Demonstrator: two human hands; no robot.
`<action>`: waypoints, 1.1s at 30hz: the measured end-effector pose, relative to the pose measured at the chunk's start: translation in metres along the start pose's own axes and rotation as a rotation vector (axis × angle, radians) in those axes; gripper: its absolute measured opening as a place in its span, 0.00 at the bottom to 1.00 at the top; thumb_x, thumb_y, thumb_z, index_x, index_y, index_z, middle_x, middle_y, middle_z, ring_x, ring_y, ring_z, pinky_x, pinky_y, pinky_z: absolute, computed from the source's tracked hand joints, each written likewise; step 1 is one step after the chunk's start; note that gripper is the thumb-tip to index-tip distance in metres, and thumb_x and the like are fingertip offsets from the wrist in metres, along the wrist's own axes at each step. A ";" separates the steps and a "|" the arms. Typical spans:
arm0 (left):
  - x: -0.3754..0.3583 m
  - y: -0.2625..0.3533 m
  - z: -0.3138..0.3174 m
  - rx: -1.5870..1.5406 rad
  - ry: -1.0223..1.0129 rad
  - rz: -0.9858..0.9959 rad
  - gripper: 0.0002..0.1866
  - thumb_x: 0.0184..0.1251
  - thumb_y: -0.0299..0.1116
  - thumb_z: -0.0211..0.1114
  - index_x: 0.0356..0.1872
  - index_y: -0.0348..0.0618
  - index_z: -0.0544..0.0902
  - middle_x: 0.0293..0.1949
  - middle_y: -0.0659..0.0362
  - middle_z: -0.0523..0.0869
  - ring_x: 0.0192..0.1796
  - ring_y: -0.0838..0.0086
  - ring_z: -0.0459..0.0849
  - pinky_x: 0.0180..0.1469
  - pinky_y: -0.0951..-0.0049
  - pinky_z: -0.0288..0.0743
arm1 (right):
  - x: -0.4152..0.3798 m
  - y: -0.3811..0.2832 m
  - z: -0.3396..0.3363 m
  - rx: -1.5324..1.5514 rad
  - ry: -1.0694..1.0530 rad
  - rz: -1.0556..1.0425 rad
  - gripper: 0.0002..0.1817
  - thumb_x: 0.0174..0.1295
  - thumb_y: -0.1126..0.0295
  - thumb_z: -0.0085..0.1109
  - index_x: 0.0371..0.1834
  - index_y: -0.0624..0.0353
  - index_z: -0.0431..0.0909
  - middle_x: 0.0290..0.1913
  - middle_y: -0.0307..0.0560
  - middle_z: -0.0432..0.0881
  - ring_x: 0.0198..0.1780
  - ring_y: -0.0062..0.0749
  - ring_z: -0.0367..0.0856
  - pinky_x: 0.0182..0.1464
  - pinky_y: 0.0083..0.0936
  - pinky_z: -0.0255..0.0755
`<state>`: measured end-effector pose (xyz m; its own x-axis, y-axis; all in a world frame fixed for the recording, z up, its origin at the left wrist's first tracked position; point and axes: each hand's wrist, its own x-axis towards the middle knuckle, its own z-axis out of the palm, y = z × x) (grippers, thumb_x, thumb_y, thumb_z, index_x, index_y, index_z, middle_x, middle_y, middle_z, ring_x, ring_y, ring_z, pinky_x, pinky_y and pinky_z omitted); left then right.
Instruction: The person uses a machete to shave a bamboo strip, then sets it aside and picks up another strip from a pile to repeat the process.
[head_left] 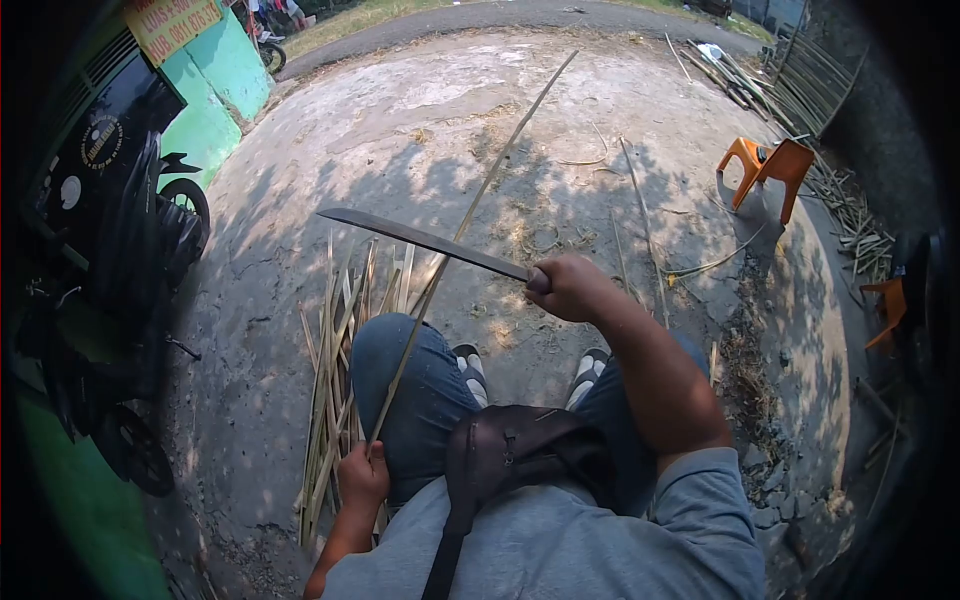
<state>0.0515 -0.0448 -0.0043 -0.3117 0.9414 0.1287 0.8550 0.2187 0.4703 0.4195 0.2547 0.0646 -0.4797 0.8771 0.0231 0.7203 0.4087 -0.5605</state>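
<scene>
My right hand (572, 287) is closed round the handle of a long machete (425, 240), whose blade points left and crosses a thin bamboo strip (490, 178). The strip's lower end is in my closed left hand (363, 474), beside my left thigh; from there it slants up and away over my knee. Blade and strip overlap in view; whether they touch, I cannot tell. A bundle of split bamboo strips (325, 425) lies on the ground to the left of my left leg.
An orange plastic stool (770, 172) stands at the right. More bamboo pieces (850, 225) lie along the right edge, with loose strips (645, 222) on the concrete ahead. Motorcycles (125, 445) are parked at the left. A dark bag (520, 455) rests on my lap.
</scene>
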 end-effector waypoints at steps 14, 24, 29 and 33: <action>0.001 -0.001 0.003 0.018 0.020 0.028 0.38 0.82 0.65 0.48 0.26 0.35 0.75 0.23 0.34 0.78 0.32 0.29 0.81 0.32 0.40 0.69 | 0.003 -0.014 -0.004 -0.151 0.013 -0.064 0.10 0.63 0.59 0.66 0.35 0.53 0.88 0.34 0.57 0.87 0.40 0.58 0.88 0.45 0.50 0.82; 0.000 0.003 -0.001 0.017 0.001 0.003 0.38 0.82 0.65 0.48 0.26 0.36 0.75 0.23 0.35 0.78 0.32 0.30 0.81 0.32 0.41 0.70 | 0.006 0.011 0.005 0.025 0.012 0.030 0.15 0.66 0.54 0.68 0.42 0.54 0.88 0.38 0.58 0.89 0.43 0.59 0.88 0.47 0.50 0.81; 0.000 0.003 -0.002 0.010 -0.009 0.007 0.38 0.83 0.65 0.49 0.26 0.35 0.75 0.22 0.35 0.78 0.32 0.30 0.81 0.31 0.41 0.69 | -0.002 -0.026 0.012 -0.121 -0.104 -0.135 0.10 0.65 0.58 0.65 0.39 0.52 0.88 0.37 0.55 0.89 0.44 0.57 0.88 0.47 0.50 0.82; 0.001 -0.005 0.004 0.019 0.007 0.032 0.37 0.83 0.64 0.49 0.26 0.36 0.74 0.22 0.35 0.77 0.32 0.30 0.81 0.31 0.41 0.69 | -0.004 -0.034 0.025 -0.174 -0.077 -0.267 0.06 0.58 0.64 0.65 0.34 0.51 0.87 0.35 0.53 0.88 0.42 0.56 0.88 0.46 0.49 0.82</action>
<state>0.0489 -0.0442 -0.0095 -0.2867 0.9463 0.1493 0.8721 0.1933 0.4495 0.3839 0.2308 0.0627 -0.6951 0.7140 0.0843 0.6353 0.6649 -0.3928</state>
